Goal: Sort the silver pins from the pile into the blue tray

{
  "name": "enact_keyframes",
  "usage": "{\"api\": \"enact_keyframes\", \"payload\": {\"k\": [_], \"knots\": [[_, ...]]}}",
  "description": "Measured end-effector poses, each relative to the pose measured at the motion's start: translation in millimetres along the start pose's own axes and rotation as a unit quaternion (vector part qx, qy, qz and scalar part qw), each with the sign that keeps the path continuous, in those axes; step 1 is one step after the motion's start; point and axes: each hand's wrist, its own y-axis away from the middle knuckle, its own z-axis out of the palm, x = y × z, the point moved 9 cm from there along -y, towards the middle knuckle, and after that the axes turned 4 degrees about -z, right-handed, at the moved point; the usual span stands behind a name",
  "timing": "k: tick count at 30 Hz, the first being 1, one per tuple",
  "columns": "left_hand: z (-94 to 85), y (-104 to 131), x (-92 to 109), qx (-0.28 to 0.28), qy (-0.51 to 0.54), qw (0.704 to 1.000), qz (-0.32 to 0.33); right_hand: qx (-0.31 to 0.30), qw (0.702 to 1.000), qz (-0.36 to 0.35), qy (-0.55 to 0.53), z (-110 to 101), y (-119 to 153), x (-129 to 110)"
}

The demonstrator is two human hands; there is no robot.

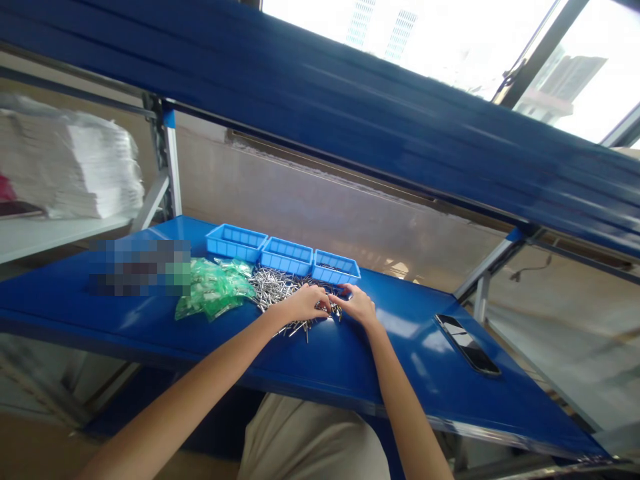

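My left hand (306, 304) is over the right part of a pile of thin silver metal pins (274, 287), its fingers curled into a pinch. Close beside it, my right hand (359, 307) bends its fingers inward, and the fingertips of both hands nearly meet above the darker right end of the pile. Anything between the fingertips is too small to make out. Just behind the hands stand a right blue bin (336, 275) with some small dark pieces inside and a middle blue bin (287, 265). Left of the pins lies a heap of green plastic packets (213, 290).
A left blue bin (235, 252) completes the row at the back of the blue table (320, 367). A phone (467, 345) lies on the right. A blue beam (320, 100) crosses above. White wrapped stacks (100, 163) sit on a left shelf. A blurred patch covers the table's left.
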Motion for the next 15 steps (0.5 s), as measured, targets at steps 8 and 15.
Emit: {"api": "enact_keyframes", "payload": {"k": [8, 15], "knots": [[3.8, -4.3, -3.8, 0.045, -0.057, 0.997, -0.021, -0.03, 0.998, -0.031, -0.046, 7.9, 0.0, -7.0], [-6.5, 0.8, -8.5, 0.013, 0.068, 0.997, -0.021, -0.04, 0.997, -0.048, -0.046, 6.6, 2.5, -16.3]]}}
